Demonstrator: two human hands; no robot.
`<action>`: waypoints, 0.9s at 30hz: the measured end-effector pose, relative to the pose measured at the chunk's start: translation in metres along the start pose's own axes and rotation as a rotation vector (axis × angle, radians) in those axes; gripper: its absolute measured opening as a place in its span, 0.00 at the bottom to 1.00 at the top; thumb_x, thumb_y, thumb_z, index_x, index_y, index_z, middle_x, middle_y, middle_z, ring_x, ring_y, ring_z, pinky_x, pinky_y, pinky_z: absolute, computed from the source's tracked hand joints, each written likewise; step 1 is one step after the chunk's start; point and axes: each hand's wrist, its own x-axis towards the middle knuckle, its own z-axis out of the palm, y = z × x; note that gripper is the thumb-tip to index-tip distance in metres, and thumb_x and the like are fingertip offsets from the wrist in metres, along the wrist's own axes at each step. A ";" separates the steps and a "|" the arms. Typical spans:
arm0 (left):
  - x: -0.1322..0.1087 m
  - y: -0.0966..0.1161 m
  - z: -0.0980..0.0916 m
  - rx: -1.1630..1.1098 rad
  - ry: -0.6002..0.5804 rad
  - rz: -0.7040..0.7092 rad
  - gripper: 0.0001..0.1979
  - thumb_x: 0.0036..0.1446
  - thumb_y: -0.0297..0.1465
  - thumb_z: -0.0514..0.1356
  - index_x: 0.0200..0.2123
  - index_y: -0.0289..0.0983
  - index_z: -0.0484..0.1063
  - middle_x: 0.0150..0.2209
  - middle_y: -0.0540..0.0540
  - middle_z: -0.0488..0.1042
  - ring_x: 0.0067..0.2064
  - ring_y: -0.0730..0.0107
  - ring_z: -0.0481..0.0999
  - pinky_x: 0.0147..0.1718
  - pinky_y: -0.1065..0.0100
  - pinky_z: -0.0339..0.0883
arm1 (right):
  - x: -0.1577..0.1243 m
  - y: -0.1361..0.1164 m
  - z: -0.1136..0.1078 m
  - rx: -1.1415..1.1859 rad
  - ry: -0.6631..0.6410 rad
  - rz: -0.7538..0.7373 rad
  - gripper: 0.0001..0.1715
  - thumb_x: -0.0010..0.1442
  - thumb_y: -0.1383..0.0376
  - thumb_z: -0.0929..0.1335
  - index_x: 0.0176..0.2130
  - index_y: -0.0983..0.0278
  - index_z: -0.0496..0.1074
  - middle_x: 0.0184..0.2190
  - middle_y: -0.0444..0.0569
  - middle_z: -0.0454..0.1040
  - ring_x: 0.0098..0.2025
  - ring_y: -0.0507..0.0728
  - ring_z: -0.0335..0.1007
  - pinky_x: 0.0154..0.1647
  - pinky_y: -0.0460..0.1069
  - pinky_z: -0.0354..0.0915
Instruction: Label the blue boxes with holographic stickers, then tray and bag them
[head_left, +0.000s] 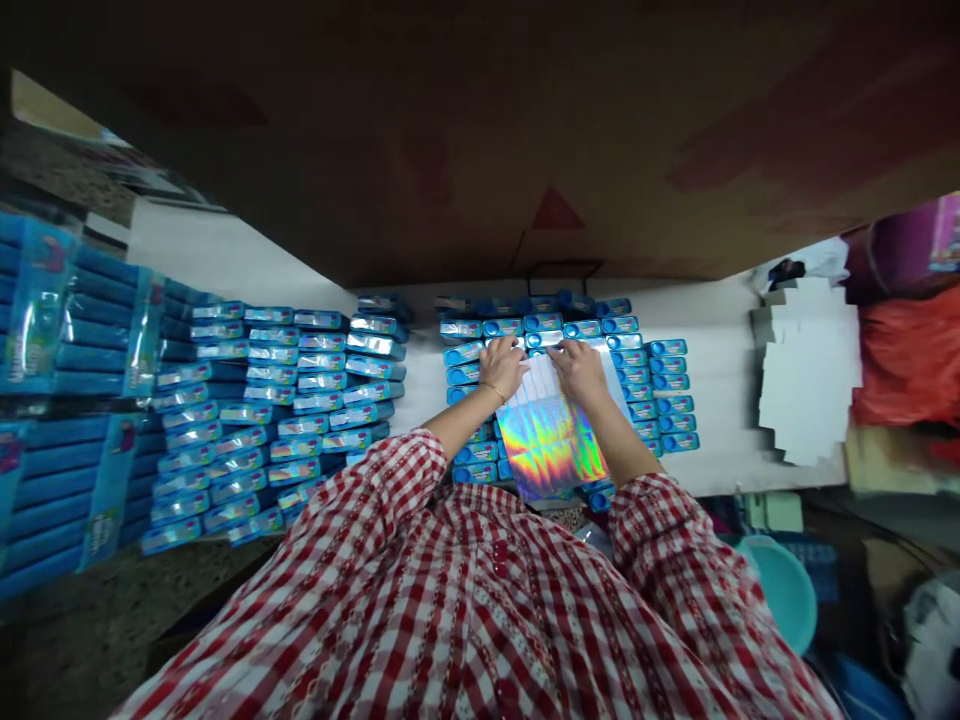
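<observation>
Silver iridescent sheet (553, 440) overlies blue boxes (475, 451); my left hand (505, 368) and right hand (582, 374) contact its upper part; grip closure indeterminable.

Left hand (505, 368) and right hand (579, 372) at a shiny rainbow sheet (553, 445) over blue boxes (475, 473)

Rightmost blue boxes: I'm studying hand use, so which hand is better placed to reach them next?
Probably the right hand: at the shiny sheet, it is nearer the rightmost blue boxes than the left hand, at the sheet's upper left.
</observation>
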 end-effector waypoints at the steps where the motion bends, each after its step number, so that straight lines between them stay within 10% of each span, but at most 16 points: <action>1: 0.001 0.001 0.003 -0.008 0.018 -0.018 0.06 0.54 0.35 0.61 0.34 0.40 0.74 0.53 0.45 0.66 0.55 0.57 0.60 0.48 0.57 0.55 | -0.002 0.000 0.002 -0.023 -0.018 -0.033 0.18 0.63 0.64 0.60 0.50 0.60 0.71 0.48 0.53 0.71 0.45 0.60 0.60 0.41 0.53 0.56; 7: 0.002 0.002 0.007 -0.087 0.068 -0.055 0.05 0.55 0.34 0.60 0.30 0.39 0.73 0.51 0.45 0.67 0.55 0.58 0.60 0.49 0.56 0.54 | -0.027 0.004 0.000 0.014 0.017 -0.131 0.14 0.62 0.69 0.61 0.44 0.64 0.73 0.49 0.54 0.71 0.44 0.59 0.63 0.42 0.52 0.59; 17: 0.003 0.006 0.004 -0.485 0.153 -0.083 0.10 0.58 0.35 0.56 0.34 0.38 0.75 0.49 0.43 0.71 0.55 0.57 0.64 0.52 0.57 0.54 | -0.039 -0.042 -0.112 0.831 0.167 0.248 0.06 0.55 0.64 0.66 0.28 0.63 0.70 0.31 0.46 0.71 0.34 0.53 0.67 0.32 0.47 0.62; 22: -0.036 -0.012 -0.021 -1.245 0.005 -0.243 0.24 0.57 0.48 0.52 0.43 0.34 0.72 0.37 0.43 0.77 0.38 0.67 0.74 0.40 0.65 0.65 | -0.012 -0.068 -0.083 1.320 0.105 0.656 0.12 0.44 0.57 0.70 0.25 0.64 0.70 0.19 0.42 0.67 0.23 0.50 0.62 0.22 0.45 0.56; 27: -0.069 -0.052 -0.033 -1.330 0.141 -0.347 0.22 0.40 0.36 0.68 0.40 0.34 0.72 0.31 0.49 0.75 0.34 0.72 0.74 0.38 0.68 0.66 | 0.003 -0.107 -0.039 1.491 -0.046 0.783 0.14 0.37 0.57 0.72 0.23 0.65 0.71 0.16 0.40 0.66 0.20 0.48 0.59 0.19 0.44 0.51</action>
